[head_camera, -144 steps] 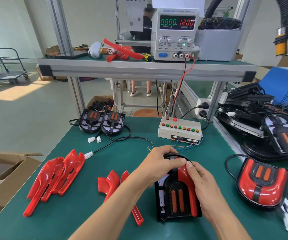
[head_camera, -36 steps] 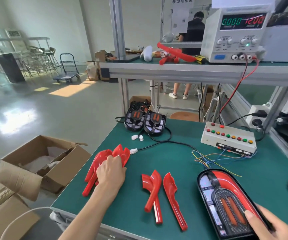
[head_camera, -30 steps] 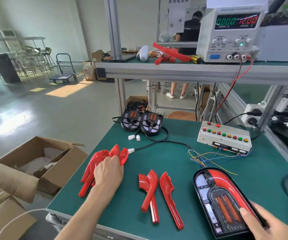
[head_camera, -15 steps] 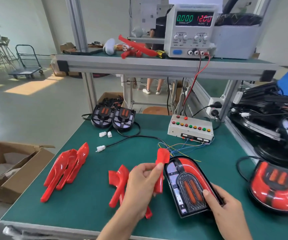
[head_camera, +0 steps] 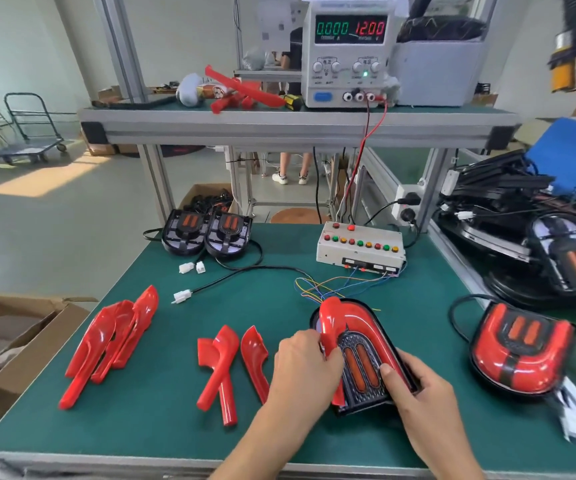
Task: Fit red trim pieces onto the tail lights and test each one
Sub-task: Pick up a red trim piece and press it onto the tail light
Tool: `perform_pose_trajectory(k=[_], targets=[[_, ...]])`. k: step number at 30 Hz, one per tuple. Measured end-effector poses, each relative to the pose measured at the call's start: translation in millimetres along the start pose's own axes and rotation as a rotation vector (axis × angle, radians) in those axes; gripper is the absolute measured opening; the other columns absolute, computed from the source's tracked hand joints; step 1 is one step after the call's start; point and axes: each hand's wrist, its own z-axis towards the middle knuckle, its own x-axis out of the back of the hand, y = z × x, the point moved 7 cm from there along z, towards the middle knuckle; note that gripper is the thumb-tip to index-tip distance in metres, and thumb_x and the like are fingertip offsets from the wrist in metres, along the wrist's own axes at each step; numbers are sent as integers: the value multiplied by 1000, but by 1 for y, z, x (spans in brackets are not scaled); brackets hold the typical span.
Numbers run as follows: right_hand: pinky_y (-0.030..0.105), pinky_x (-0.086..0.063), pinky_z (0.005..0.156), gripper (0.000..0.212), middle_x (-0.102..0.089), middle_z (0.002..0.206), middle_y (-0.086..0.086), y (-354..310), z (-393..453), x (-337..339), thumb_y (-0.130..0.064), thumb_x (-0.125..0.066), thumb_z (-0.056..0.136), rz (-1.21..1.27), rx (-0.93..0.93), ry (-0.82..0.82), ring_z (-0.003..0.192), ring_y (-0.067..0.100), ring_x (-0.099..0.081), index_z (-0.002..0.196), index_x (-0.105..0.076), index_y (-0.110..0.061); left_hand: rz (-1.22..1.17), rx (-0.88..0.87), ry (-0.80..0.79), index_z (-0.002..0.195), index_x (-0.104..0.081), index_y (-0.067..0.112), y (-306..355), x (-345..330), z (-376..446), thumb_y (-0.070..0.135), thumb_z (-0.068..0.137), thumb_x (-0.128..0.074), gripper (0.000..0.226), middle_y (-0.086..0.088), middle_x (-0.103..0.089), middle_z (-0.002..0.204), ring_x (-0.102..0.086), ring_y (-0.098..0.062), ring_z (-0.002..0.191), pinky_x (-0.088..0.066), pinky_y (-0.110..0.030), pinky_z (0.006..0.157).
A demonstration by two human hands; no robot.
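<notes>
Tail light (head_camera: pixel 362 362) on the green bench mat (head_camera: pixel 401 299), steadied by the right hand (head_camera: pixel 414 393), whose fingers are curled round its lower right edge. Red trim piece (head_camera: pixel 330 327) is gripped by the left hand (head_camera: pixel 305 370) and held against the lamp's left side. Loose trim pieces (head_camera: pixel 231 362) are seen just to the left.

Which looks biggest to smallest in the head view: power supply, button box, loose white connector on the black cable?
1. Power supply, though it sits farther back on the shelf, so true size may be larger still.
2. Button box.
3. White connector, clearly smallest.
</notes>
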Motion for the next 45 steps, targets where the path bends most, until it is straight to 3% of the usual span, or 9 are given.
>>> perform_pose_trajectory(k=[5,9,19,29,36,39,41,43,45], targets=[[43,-57,95,24,-79,102,-13,5,1,0,-21,-73,93,-8,5,-21,97,11,-75,115,-74,-31,212,-24,42,120,-49,13,7,-6,-3,36,98,-52,32,-12,-68,109,-62,-37,105,-44,-41,81],[29,-59,88,31,-78,101,-16,2,0,0,-21,-73,94,-9,48,-22,94,7,-75,107,-74,-49,434,-58,-10,149,-28,5,7,-15,-3,36,104,-40,56,-16,-67,117,-63,-38,109,-46,-42,83],[34,-61,85,23,-79,99,-13,3,1,1,-20,-71,94,6,18,-21,91,8,-75,109,-75,-37,218,-89,-101,141,-39,4,0,-15,3,29,102,-47,47,-17,-68,112,-62,-38,104,-49,-45,85],[22,-57,85,23,-79,100,-15,3,1,1,-21,-70,95,2,6,-34,94,7,-75,113,-74,-34,520,-86,-117,158,-12,8,-3,-19,-8,47,107,-31,67,-14,-67,118,-65,-35,107,-48,-40,80],[30,-58,91,25,-79,105,-13,-2,1,4,-17,-69,95,78,12,-19,100,9,-74,109,-74,-37,11,-98,13,157,-10,45,-20,-12,-10,55,98,-52,74,5,-52,113,-60,-19,103,-47,-32,94],[19,-57,88,25,-79,106,-11,-5,0,8,-13,-69,95,109,21,-2,101,9,-74,110,-75,-32,-466,16,-81,152,-18,54,-26,-30,-7,43,93,-66,77,9,-70,107,-68,-12,94,-53,-24,91],[13,-55,82,24,-79,105,-10,-7,0,9,-11,-69,94,144,14,8,100,9,-74,109,-75,-29,-734,142,-153,152,-25,40,-32,-39,-5,39,87,-74,82,7,-75,102,-72,-15,96,-56,-34,94],[20,-58,85,23,-79,106,-7,-8,0,10,-15,-71,92,179,1,17,101,12,-75,111,-75,-26,-876,219,-258,142,-45,18,-36,-44,-2,38,79,-80,75,0,-77,108,-72,-23,104,-57,-46,95],[30,-58,91,25,-79,106,-4,-8,0,11,-23,-73,86,198,-5,24,102,16,-75,111,-76,-24,-967,213,-389,127,-61,8,-32,-45,-1,31,83,-81,54,-7,-75,115,-71,-25,109,-60,-43,89]])
